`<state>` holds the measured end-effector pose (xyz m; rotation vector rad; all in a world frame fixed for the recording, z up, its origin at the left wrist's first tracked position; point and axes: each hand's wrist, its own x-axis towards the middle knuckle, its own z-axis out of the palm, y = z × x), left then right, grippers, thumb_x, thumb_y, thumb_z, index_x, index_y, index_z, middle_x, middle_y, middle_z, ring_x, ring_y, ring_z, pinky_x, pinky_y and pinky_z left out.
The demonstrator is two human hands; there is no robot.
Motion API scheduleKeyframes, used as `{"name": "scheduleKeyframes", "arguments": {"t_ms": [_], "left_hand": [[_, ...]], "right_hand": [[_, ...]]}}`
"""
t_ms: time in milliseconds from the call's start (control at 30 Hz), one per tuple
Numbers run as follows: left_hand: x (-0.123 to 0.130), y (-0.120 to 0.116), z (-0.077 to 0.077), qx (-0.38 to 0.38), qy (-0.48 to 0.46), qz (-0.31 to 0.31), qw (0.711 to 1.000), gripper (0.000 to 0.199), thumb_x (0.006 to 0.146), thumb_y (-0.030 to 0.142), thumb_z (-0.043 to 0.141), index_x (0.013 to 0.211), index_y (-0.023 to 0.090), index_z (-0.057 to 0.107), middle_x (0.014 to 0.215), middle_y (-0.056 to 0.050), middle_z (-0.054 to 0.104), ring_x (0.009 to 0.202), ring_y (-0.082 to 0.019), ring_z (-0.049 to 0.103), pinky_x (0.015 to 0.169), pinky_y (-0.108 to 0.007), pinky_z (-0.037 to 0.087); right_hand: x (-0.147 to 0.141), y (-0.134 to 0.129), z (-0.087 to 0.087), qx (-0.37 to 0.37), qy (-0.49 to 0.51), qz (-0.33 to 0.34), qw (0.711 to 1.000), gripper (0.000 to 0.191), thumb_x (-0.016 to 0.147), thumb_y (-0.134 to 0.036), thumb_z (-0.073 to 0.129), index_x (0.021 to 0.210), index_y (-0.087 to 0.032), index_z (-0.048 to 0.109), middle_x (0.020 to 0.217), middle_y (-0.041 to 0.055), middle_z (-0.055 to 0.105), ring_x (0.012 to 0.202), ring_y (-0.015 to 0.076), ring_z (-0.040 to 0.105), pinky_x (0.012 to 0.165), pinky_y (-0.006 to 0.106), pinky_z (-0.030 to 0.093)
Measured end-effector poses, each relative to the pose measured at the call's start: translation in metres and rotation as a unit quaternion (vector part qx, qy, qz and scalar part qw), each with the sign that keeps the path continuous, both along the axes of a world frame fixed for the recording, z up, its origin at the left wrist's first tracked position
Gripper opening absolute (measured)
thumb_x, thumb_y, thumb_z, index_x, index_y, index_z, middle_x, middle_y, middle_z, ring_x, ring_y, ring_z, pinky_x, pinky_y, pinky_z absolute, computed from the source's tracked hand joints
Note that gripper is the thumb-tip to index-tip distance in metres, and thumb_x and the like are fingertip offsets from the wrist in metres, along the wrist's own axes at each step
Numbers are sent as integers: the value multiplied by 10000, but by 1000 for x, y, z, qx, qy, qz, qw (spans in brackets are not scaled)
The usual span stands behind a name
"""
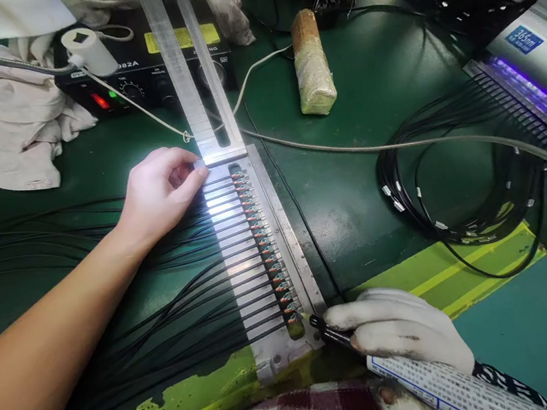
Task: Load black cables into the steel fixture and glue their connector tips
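Note:
My bare left hand (163, 189) is at the top left corner of a long metal fixture (251, 309), its thumb and forefinger closed against the corner. Several thin black cables (188, 290) lie side by side across the fixture, their stripped ends with fine coloured wires (270, 259) lined up in a slot. My right hand (401, 329), in a stained white glove, grips a dispensing syringe (427, 379) with a white printed label and a black front end. Its thin tip is at the lowest cable ends; contact cannot be made out.
A black dispenser controller (146, 80) stands at the back beside crumpled white cloths (21, 124). A wrapped block (313, 68) is behind the fixture. On the right lie a cable coil (463, 234) and a violet-lit 365nm lamp (537, 62). A hose (372, 149) crosses the table.

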<state>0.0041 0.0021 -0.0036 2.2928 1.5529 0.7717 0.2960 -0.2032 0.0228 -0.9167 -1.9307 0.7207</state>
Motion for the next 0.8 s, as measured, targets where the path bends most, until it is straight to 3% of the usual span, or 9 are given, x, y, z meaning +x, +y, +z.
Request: {"name": "scheduleKeyframes", "arguments": {"t_ms": [167,467,800], "left_hand": [[0,1,-2,4,-2,-1,1000,252,854,369,570,920,147,670,738,6,532,655,-121,463,643,-264,375],[0,1,-2,6,-3,-3,1000,238,853,370,570,904,159,666,732,9,527,657,-125,463,642,-268,375],[0,1,-1,9,-5,-6,1000,233,851,357,576,900,148,667,718,10,516,655,-121,458,637,-262,365]], "right_hand": [[1,0,-4,3,9,-13,1000,259,933,-426,527,986,-190,620,964,81,755,775,214,739,674,327,577],[-2,1,-3,-6,-2,-11,1000,309,934,-460,493,983,-177,607,964,74,740,818,217,737,700,341,560],[-5,6,2,5,-20,-10,1000,246,952,-359,443,938,-175,607,979,57,744,825,187,744,704,320,560]]}}
